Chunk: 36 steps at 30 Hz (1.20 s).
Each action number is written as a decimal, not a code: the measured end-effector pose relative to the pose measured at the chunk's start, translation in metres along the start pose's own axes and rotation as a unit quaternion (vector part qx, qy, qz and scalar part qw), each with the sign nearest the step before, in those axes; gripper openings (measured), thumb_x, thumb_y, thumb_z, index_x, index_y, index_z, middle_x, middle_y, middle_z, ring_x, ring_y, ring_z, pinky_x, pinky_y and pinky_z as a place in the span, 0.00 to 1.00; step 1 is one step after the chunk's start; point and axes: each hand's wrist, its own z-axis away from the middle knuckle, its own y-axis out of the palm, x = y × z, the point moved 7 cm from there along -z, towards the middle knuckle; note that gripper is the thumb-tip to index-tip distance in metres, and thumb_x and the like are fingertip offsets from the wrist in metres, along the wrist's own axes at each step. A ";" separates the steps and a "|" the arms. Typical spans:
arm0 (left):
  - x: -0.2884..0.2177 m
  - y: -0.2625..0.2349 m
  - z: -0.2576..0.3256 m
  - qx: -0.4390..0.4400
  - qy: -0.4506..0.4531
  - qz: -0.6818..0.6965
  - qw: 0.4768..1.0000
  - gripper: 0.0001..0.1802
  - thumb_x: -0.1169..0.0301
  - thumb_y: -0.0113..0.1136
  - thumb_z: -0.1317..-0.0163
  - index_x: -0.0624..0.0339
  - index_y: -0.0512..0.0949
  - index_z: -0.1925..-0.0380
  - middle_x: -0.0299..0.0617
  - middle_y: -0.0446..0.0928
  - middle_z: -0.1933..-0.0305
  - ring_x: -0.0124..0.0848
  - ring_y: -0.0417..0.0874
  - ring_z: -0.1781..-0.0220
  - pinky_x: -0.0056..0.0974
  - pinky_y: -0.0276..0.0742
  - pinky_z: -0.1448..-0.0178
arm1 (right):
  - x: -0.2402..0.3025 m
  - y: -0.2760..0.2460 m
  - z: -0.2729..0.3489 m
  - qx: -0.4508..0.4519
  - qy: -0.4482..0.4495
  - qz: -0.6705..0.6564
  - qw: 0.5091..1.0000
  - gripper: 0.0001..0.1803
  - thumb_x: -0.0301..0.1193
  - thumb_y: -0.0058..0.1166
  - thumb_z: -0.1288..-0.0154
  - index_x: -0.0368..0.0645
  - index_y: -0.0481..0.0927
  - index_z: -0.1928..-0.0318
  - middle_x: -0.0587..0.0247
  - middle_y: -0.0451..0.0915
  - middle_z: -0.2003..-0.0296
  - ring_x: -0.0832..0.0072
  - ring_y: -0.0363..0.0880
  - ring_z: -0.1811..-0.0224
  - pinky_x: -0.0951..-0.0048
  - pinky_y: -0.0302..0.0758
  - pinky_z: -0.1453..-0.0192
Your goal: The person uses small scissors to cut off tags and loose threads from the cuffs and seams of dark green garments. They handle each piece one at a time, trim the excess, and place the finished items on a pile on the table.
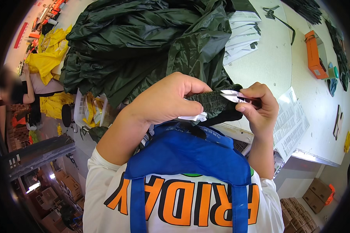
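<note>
Our left hand (165, 99) grasps the dark green cuff (212, 101) above our apron (182, 155). Our right hand (260, 106) clenches snips (233, 95), blades touching the cuff. Green fabric (144, 42) heaps the table (276, 58) behind.

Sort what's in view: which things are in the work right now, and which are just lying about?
In hand: left hand, elastic cuff, dark green garment, right hand, thread snips.
Lying about: orange box, printed sheets, paper stack, yellow garments.
</note>
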 end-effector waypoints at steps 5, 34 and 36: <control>-0.002 0.002 0.000 0.013 -0.008 0.004 1.000 0.17 0.81 0.56 0.53 0.71 0.76 0.59 0.36 0.79 0.65 0.17 0.75 0.65 0.23 0.71 0.60 | 0.016 0.001 -0.003 0.026 -0.049 0.098 0.994 0.14 0.25 0.69 0.58 0.37 0.78 0.69 0.64 0.78 0.74 0.82 0.73 0.76 0.82 0.69 0.75; -0.002 -0.047 0.007 -0.098 0.104 0.165 0.976 0.11 0.74 0.56 0.43 0.67 0.74 0.61 0.38 0.78 0.65 0.22 0.78 0.65 0.26 0.74 0.57 | -0.048 -0.036 0.012 -0.132 0.082 -0.104 0.982 0.07 0.27 0.55 0.39 0.37 0.75 0.62 0.73 0.72 0.70 0.88 0.63 0.70 0.88 0.61 0.63; -0.005 -0.044 0.009 -0.068 0.105 0.196 0.972 0.09 0.74 0.56 0.43 0.66 0.75 0.64 0.37 0.78 0.67 0.21 0.77 0.66 0.26 0.73 0.58 | -0.046 -0.042 0.006 -0.139 0.086 -0.170 0.972 0.08 0.27 0.51 0.37 0.34 0.74 0.60 0.69 0.76 0.71 0.84 0.71 0.70 0.85 0.67 0.61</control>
